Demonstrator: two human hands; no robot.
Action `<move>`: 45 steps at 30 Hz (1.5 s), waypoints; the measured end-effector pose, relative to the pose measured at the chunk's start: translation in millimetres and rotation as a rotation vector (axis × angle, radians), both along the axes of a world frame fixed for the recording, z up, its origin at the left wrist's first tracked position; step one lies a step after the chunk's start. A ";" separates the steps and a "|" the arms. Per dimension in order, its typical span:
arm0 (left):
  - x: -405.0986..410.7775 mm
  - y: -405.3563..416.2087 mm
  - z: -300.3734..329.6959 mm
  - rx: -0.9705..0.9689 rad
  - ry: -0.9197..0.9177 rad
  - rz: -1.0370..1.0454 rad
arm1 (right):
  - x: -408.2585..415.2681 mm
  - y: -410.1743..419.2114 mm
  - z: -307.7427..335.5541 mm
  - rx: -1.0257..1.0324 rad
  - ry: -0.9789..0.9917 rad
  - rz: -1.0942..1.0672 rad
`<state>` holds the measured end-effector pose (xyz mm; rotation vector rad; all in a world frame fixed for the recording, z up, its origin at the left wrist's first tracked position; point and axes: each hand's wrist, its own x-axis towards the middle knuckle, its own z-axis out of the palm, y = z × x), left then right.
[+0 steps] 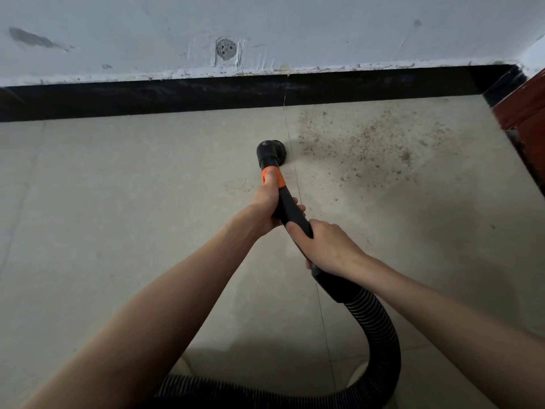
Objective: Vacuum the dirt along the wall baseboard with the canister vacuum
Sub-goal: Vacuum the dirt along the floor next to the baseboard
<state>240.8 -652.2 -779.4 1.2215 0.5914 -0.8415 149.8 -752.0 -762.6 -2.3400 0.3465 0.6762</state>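
Observation:
A black vacuum wand [290, 206] with an orange collar [272, 179] ends in a round black brush nozzle [269, 153] that sits on the pale tile floor. My left hand [265, 206] grips the wand just below the orange collar. My right hand [327, 246] grips the wand lower down, near where the ribbed black hose [380, 335] begins. Brown dirt [365, 140] is scattered over the floor to the right of the nozzle, reaching up to the black baseboard [206, 95]. The nozzle stands at the dirt's left edge, some way short of the baseboard.
The hose loops down and left along the bottom of the view. A reddish-brown wooden frame [528, 104] stands at the right corner where the baseboard turns. The white wall [295, 31] above is scuffed and has a patched hole [226, 49].

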 end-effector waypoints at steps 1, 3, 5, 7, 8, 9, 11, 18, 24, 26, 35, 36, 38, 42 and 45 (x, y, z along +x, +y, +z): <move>-0.2 6.1 -0.5 0.007 -0.003 0.016 | 1.4 4.3 -0.3 0.012 0.000 0.017; -3.3 19.7 -2.4 0.014 0.001 0.044 | 1.4 12.5 -1.3 0.027 0.003 0.057; -9.7 33.7 -6.6 0.012 0.012 0.083 | -0.8 18.6 -2.0 0.041 0.015 0.100; -15.5 47.9 -10.9 0.018 0.001 0.130 | -1.8 22.6 -1.8 0.071 0.032 0.138; -17.4 54.6 -12.1 0.032 -0.013 0.154 | -1.6 24.3 -1.4 0.092 0.045 0.153; -18.5 60.8 -12.9 0.044 -0.026 0.183 | -1.3 26.1 -0.8 0.118 0.063 0.164; -20.4 70.9 -12.7 0.053 -0.035 0.241 | -1.5 30.5 0.8 0.169 0.100 0.181; -41.9 87.2 -14.9 0.111 -0.046 0.288 | -12.3 40.8 6.9 0.131 0.151 0.295; -46.6 83.3 -12.0 0.090 -0.030 0.261 | -14.6 38.0 11.2 0.099 0.170 0.294; -47.6 80.1 -11.8 0.081 -0.032 0.239 | -14.1 35.7 12.4 0.114 0.178 0.277; -44.7 55.5 -6.6 0.036 0.002 0.116 | -18.0 25.0 17.9 0.071 0.166 0.173; -43.4 52.0 -5.7 0.033 0.007 0.095 | -18.4 22.6 18.5 0.072 0.166 0.157; -40.4 44.9 -3.8 0.024 0.016 0.063 | -18.2 17.9 20.0 0.079 0.167 0.126; -36.7 31.3 -1.9 -0.004 0.025 0.006 | -20.5 10.8 22.0 0.051 0.177 0.078; -33.9 21.1 -0.1 -0.031 0.033 -0.042 | -23.0 6.1 23.0 0.022 0.180 0.030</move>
